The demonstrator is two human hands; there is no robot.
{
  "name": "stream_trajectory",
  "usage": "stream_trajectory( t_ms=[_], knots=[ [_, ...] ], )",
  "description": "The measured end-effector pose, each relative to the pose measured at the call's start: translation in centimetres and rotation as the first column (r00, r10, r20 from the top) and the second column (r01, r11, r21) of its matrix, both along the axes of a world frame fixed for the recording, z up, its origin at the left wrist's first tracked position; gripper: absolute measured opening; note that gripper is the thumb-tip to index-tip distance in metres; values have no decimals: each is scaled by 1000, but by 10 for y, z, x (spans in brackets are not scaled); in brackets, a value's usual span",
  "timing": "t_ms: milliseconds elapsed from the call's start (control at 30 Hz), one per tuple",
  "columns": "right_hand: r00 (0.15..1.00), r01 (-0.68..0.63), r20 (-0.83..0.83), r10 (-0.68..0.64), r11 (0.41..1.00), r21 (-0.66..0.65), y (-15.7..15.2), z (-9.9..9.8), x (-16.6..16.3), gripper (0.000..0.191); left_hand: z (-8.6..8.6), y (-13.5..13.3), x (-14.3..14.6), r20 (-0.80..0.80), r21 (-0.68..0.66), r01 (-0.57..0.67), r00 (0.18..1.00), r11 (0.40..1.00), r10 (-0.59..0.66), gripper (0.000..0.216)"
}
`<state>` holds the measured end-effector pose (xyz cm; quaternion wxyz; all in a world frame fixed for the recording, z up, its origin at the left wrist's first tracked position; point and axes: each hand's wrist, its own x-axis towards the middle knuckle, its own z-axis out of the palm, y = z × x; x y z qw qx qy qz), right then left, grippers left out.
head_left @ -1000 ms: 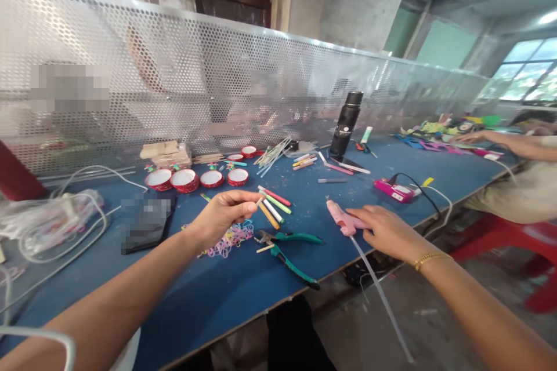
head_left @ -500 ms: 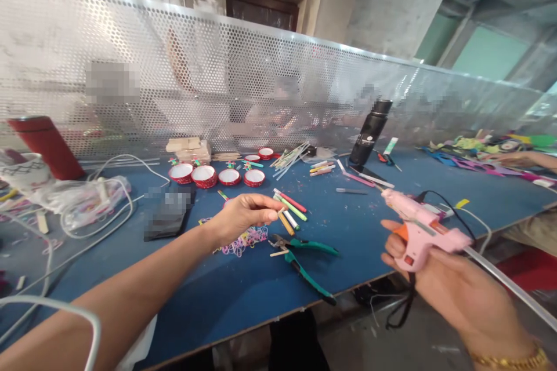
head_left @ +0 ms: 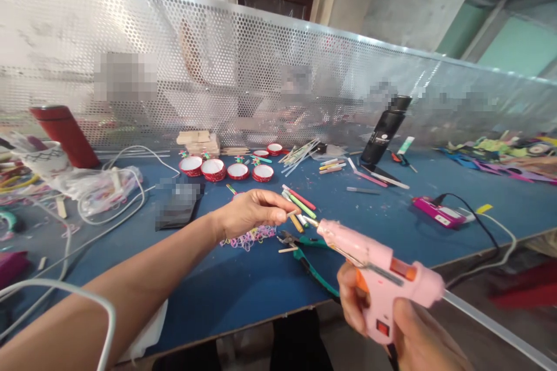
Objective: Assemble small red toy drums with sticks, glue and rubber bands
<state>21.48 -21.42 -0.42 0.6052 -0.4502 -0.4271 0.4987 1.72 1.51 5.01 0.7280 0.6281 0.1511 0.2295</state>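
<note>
My left hand pinches a short piece of wooden stick between thumb and fingertips, above the table. In my right hand is a pink hot glue gun, its nozzle pointing left, close to the stick piece. A clear glue stick juts from the gun's rear. Below my left hand lies a heap of small colourful rubber bands, partly covered. Green-handled cutting pliers rest open beside it, with another short stick piece at their jaws. Several markers lie just behind my left fingertips.
Red-and-white round dishes stand in a row at the back, near stacked wooden sticks. A black bottle and a red bottle stand near the perforated metal screen. White cables cross the left side. A magenta device lies right.
My right hand has brought the glue gun leftward, so its nozzle is now near the stick piece in my left hand. The view has turned slightly, uncovering the magenta device.
</note>
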Motion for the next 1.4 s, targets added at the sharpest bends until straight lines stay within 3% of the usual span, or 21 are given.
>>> stream_trajectory(
  t_ms=[167, 400, 767, 1000, 1400],
  knots=[
    [994, 69, 84, -66, 997, -33, 4, -12, 1, 49, 3, -2, -1, -24, 6, 17, 1000, 1000, -17, 36],
    [983, 58, 175, -59, 998, 14, 8, -3, -5, 43, 6, -5, -1, -44, 13, 30, 999, 999, -30, 35],
    [989, 88, 127, -79, 994, -69, 6, -10, 1, 38, 5, -5, -1, -36, 43, 40, 999, 998, -38, 33],
    [984, 175, 58, -170, 980, -93, 4, -9, -3, 39, 5, -5, 0, -25, 32, 42, 999, 999, -41, 32],
    [989, 133, 75, -127, 987, -85, 2, -14, 4, 38, 3, -3, -1, -26, 57, 40, 999, 998, -39, 31]
  ],
)
